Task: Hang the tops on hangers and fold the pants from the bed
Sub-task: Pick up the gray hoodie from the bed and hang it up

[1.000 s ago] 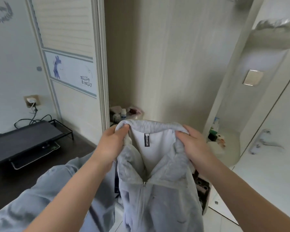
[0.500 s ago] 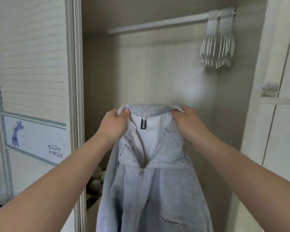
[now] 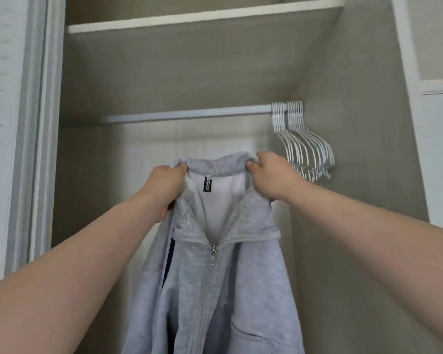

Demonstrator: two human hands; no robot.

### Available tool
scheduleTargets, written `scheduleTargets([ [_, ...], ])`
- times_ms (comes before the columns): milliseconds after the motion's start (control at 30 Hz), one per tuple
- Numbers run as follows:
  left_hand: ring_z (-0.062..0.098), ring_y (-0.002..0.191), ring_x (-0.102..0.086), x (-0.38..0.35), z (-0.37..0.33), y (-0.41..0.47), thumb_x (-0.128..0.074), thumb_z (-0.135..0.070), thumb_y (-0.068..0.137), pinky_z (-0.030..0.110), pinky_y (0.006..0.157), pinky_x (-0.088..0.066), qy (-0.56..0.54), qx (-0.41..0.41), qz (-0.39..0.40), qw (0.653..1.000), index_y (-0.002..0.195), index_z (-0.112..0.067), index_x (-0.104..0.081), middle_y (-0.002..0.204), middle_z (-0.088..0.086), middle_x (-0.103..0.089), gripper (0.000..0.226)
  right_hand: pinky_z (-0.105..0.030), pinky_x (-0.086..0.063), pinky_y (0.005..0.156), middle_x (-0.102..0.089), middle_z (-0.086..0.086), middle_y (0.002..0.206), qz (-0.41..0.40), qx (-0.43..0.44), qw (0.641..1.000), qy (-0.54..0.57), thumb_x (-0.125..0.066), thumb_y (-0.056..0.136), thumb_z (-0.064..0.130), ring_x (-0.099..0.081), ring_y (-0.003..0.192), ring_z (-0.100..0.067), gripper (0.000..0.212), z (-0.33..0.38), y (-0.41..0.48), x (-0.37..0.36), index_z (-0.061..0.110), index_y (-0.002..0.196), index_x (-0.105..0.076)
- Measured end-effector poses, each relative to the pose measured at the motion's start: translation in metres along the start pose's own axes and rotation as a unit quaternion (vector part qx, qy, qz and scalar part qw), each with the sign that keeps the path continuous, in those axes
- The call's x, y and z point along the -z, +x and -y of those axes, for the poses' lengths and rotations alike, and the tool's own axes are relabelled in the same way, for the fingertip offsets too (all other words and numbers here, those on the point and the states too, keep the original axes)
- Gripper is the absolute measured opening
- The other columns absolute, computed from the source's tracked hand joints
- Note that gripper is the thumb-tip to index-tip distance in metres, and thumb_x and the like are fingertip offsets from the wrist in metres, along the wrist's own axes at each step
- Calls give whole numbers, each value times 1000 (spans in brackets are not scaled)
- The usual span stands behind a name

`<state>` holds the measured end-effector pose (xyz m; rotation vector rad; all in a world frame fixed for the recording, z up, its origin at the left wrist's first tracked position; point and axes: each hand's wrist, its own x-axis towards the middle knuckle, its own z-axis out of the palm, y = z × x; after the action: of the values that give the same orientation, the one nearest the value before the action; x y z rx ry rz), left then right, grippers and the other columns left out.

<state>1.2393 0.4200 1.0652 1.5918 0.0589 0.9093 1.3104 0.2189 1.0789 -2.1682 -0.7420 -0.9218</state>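
A light grey zip-up sweatshirt (image 3: pixel 223 284) hangs in front of me inside an open wardrobe, its zipper partly open and a black label showing inside the collar. My left hand (image 3: pixel 164 186) grips the collar's left side and my right hand (image 3: pixel 273 176) grips its right side. Above them runs a white closet rod (image 3: pixel 189 114). Several white empty hangers (image 3: pixel 304 146) bunch at the rod's right end, just right of my right hand. No hanger is visible inside the sweatshirt.
A shelf (image 3: pixel 205 15) spans the wardrobe above the rod. A sliding door frame (image 3: pixel 40 123) bounds the opening on the left. A white panel (image 3: pixel 440 149) stands at the right. The rod left of the hangers carries nothing.
My view has tilted up from the floor to the closet rod and shelf. Both hands have lifted the sweatshirt higher, keeping the same grip on its collar.
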Motion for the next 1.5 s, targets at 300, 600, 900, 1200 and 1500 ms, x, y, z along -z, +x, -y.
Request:
scheduleTargets([
  [300,28,77,-62,-39,-30,70,-52,-13,98,26,49,-49,-45,9,9,999,104,-11,-63,99,16,-62,12,-43,-39,97,-54,-13,131,-104,54,935,-334,-56,95,28,-47,124,-34,33,-11,78,33,16,126,-52],
  [600,29,87,-64,-63,-14,82,-36,-3,103,30,59,-56,-73,59,20,995,133,3,-56,106,19,-62,36,-44,-32,105,-45,-13,143,-60,-56,875,-477,-55,91,15,-40,134,-34,50,-42,111,23,16,140,-45],
  [900,25,73,-63,-54,-5,96,-48,-5,96,35,63,-56,-41,14,1,999,118,-2,-62,93,16,-63,26,-44,-37,99,-53,-17,134,-118,-25,878,-463,-47,94,1,-47,128,-38,39,-58,141,21,8,130,-58],
  [1200,40,102,-68,-45,0,97,-55,-9,96,48,87,-58,-18,11,-20,1000,126,5,-58,110,23,-65,32,-38,-39,78,-60,-18,122,-201,24,918,-341,-50,92,6,-61,111,-39,29,-47,145,30,4,120,-54],
  [1500,31,86,-62,-10,16,82,-56,-17,97,35,75,-51,-11,7,-72,997,109,-1,-61,91,14,-61,21,-26,-33,56,-53,-4,66,-181,-52,959,212,-52,97,14,-48,60,-23,17,-34,79,8,7,84,-62],
])
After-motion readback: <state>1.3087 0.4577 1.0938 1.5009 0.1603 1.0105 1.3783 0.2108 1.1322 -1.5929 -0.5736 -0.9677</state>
